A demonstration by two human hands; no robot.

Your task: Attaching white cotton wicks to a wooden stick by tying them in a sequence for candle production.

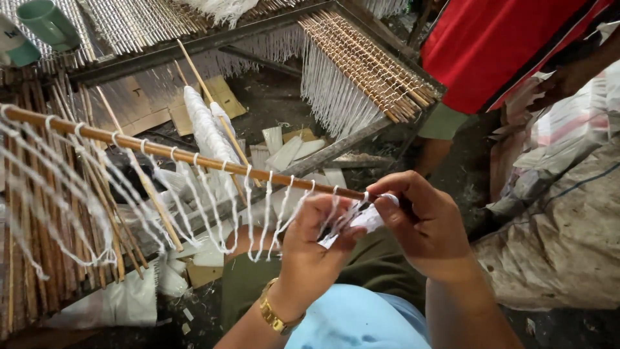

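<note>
A long brown stick [194,158] runs from the left edge to my hands, with white string [223,207] looped over it in several hanging loops. My left hand [316,249], with a gold watch on its wrist, pinches a bunch of white string [365,220] under the stick's right end. My right hand [429,223] grips that end of the stick and the string wound on it. More sticks [39,258] strung with white string hang at the lower left.
A metal frame [213,40] carries mats of tied sticks [368,68] with white fringes. A green mug [48,24] sits at the top left. A person in a red shirt [497,45] stands at the top right. A grey sack [562,239] lies at the right.
</note>
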